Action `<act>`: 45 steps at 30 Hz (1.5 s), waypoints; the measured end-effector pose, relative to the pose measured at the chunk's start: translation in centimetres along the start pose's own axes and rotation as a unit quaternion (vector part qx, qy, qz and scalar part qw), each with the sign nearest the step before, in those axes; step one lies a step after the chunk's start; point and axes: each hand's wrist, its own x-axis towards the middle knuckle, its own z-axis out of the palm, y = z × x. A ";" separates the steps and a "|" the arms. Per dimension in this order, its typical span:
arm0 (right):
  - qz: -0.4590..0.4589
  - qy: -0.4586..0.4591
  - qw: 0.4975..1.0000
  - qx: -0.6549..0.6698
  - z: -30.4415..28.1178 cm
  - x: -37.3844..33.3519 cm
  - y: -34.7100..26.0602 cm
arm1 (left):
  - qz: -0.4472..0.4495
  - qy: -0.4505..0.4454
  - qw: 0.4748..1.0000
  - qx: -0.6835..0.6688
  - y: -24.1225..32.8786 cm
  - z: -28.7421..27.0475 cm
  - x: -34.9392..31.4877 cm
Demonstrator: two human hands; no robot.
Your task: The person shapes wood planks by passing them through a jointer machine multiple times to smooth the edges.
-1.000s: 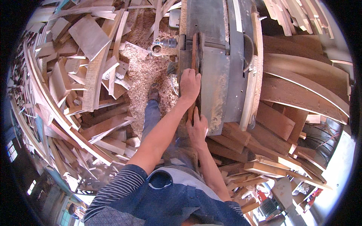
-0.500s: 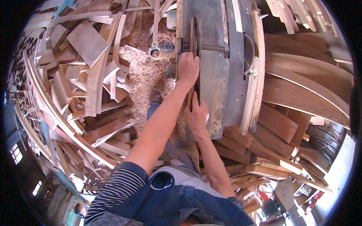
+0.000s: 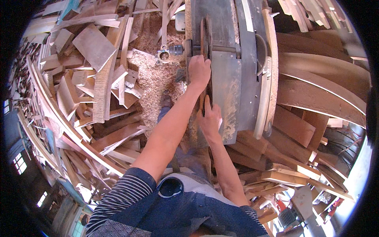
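Note:
A long, narrow wooden strip (image 3: 203, 35) stands on edge on the dark metal bed (image 3: 227, 98) of a planing machine, pointing away from me. My left hand (image 3: 199, 73) is closed over the strip's middle, just on the near side of the cross slot with the round cutter shaft (image 3: 223, 49). Closer to me, my right hand (image 3: 210, 119) grips the strip's near part, index finger stretched along it. Both palms hide much of the strip, and its underside cannot be seen.
Wood shavings (image 3: 152, 79) cover the floor left of the machine, beside a round metal fitting (image 3: 163, 56). Offcuts (image 3: 94, 46) lie heaped at the left. Curved boards (image 3: 319, 94) are stacked at the right, with a motor (image 3: 290, 217) at the lower right.
The view has shifted slightly. Both hands keep their hold on the strip, and their places along the machine bed look nearly the same.

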 end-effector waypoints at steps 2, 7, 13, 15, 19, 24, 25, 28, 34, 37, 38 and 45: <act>-0.020 0.019 1.000 0.008 0.3 -2.4 1.1 | -0.011 -0.015 1.000 -0.013 0.6 -0.7 -2.5; -0.006 -0.046 0.999 -0.012 0.0 -10.5 2.5 | -0.006 -0.022 1.000 -0.019 -0.2 -1.7 -10.9; -0.008 -0.085 0.996 0.006 -0.6 -14.9 3.3 | -0.038 -0.053 0.997 -0.031 -1.2 -2.9 -15.7; -0.007 -0.038 0.998 0.040 -1.0 -13.5 2.9 | -0.019 -0.012 0.999 -0.050 -1.1 -2.7 -14.9; -0.014 -0.049 0.998 0.029 -2.1 -8.2 1.8 | 0.000 -0.007 0.999 -0.054 -0.6 -2.8 -10.4; -0.023 -0.035 0.999 -0.003 0.0 -5.0 0.9 | -0.007 -0.033 0.998 -0.059 -2.1 -2.5 -8.3; -0.030 -0.013 0.999 -0.012 0.5 -4.8 1.1 | -0.028 -0.067 0.996 -0.054 -2.1 -2.6 -8.1; -0.020 -0.023 0.999 -0.011 0.7 -4.9 1.0 | 0.026 -0.022 0.996 -0.087 -2.3 -2.6 -8.0; -0.042 -0.009 0.999 -0.010 1.4 -3.8 1.3 | 0.038 -0.016 0.995 -0.085 -2.6 -2.3 -6.9; -0.052 -0.010 0.999 -0.006 1.1 -3.0 1.2 | 0.029 -0.021 0.995 -0.095 -2.6 -2.3 -6.0; -0.052 -0.010 0.999 -0.007 1.1 -2.7 1.2 | 0.029 -0.010 0.994 -0.102 -2.5 -2.2 -5.8; -0.056 -0.013 0.998 -0.008 1.1 -1.1 1.6 | 0.006 -0.042 0.996 -0.076 -1.7 -2.7 -4.1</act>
